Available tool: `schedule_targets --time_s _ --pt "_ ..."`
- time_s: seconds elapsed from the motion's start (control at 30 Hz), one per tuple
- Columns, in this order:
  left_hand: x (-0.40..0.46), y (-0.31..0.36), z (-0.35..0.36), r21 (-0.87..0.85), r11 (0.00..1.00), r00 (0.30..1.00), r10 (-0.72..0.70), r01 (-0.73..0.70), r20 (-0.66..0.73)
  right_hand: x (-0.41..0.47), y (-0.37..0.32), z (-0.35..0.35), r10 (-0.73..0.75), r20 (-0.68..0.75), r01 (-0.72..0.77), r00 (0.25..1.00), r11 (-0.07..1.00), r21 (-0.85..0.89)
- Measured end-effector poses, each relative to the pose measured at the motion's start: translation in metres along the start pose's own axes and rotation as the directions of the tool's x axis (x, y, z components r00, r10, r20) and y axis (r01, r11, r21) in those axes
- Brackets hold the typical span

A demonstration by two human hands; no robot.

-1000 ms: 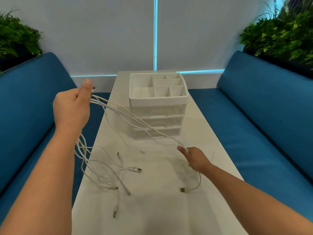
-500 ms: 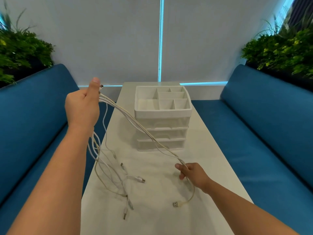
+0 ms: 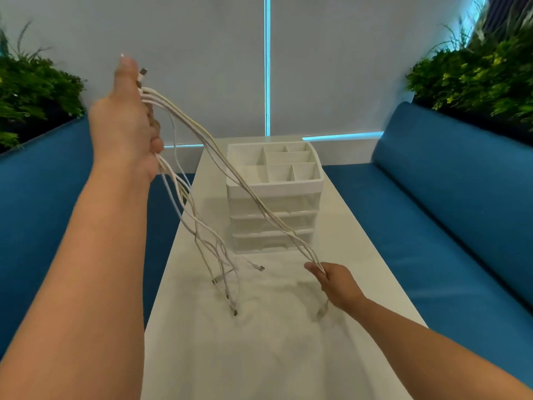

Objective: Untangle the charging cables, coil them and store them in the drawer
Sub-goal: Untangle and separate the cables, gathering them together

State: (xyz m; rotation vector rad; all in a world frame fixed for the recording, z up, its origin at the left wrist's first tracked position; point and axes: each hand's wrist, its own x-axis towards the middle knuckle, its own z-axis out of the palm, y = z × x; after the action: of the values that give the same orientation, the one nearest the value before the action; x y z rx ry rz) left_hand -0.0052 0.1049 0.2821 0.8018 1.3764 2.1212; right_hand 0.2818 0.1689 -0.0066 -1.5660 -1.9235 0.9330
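Note:
Several white charging cables [image 3: 245, 186] stretch between my two hands. My left hand [image 3: 127, 122] is raised high at the left and grips the bundle, with a plug end sticking out by the thumb. Loose cable ends [image 3: 225, 272] hang from that hand down to the white table [image 3: 259, 356]. Low over the table, my right hand [image 3: 334, 281] pinches the strands' lower part, and one plug end dangles just below it. A white plastic drawer organiser [image 3: 274, 203] stands behind the cables, its three drawers shut and its top tray open.
The narrow table runs away from me between two blue benches [image 3: 432, 212]. Green plants [image 3: 476, 70] stand behind both backrests. A white wall with a glowing blue strip closes the far end.
My left hand has risen higher with the bundle, lifting most of the hanging ends off the table. My right hand has stayed low, still pinching the strands.

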Motion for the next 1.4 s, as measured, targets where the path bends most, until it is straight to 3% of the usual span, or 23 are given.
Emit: schedule_targets --time_s 0.13,0.2,0.33,0.47,0.63,0.73,0.87,0.97,1.03,1.2,1.4 --pt "-0.001 0.001 0.0 -0.049 0.998 0.999 -0.041 0.041 0.006 -0.012 0.008 0.0 -0.225 0.003 0.204 0.974 0.881 -0.426" --pt "-0.004 0.0 0.0 -0.065 0.997 0.999 -0.051 0.051 0.004 -0.015 0.011 0.004 -0.277 0.025 0.254 0.961 0.839 -0.481" --pt "-0.006 -0.006 -0.004 -0.1 0.991 0.995 -0.095 0.092 -0.026 -0.008 0.017 0.012 -0.218 0.039 0.218 0.975 0.918 -0.332" --pt "0.0 -0.015 -0.013 -0.123 0.986 0.993 -0.116 0.11 -0.037 -0.008 0.027 0.011 -0.177 0.174 0.198 0.969 0.974 -0.113" --pt "-0.003 -0.03 -0.016 -0.117 0.983 0.988 -0.148 0.142 -0.046 -0.005 0.034 0.008 -0.103 0.236 0.144 0.966 0.976 -0.166" --pt "-0.003 -0.031 -0.016 -0.128 0.98 0.985 -0.16 0.152 -0.058 0.0 0.036 0.007 -0.026 0.193 0.076 0.981 0.964 -0.253" --pt "-0.001 -0.026 -0.017 -0.155 0.978 0.985 -0.153 0.139 -0.079 -0.002 0.023 0.005 -0.007 0.173 -0.034 0.985 0.971 0.236" --pt "0.0 -0.025 -0.019 -0.151 0.98 0.984 -0.148 0.133 -0.095 -0.002 0.016 0.007 0.078 0.122 -0.122 0.99 0.897 0.425" --pt "0.001 -0.026 -0.021 -0.148 0.981 0.985 -0.141 0.125 -0.103 -0.002 0.012 0.009 0.098 0.101 -0.131 0.99 0.904 0.406" --pt "0.005 -0.024 -0.024 -0.158 0.98 0.984 -0.138 0.119 -0.115 -0.007 0.008 0.009 -0.003 0.106 -0.007 0.994 0.996 0.091" --pt "0.009 -0.027 -0.026 -0.139 0.984 0.983 -0.127 0.108 -0.132 -0.005 0.011 0.016 0.085 0.129 -0.097 0.988 0.992 0.085"
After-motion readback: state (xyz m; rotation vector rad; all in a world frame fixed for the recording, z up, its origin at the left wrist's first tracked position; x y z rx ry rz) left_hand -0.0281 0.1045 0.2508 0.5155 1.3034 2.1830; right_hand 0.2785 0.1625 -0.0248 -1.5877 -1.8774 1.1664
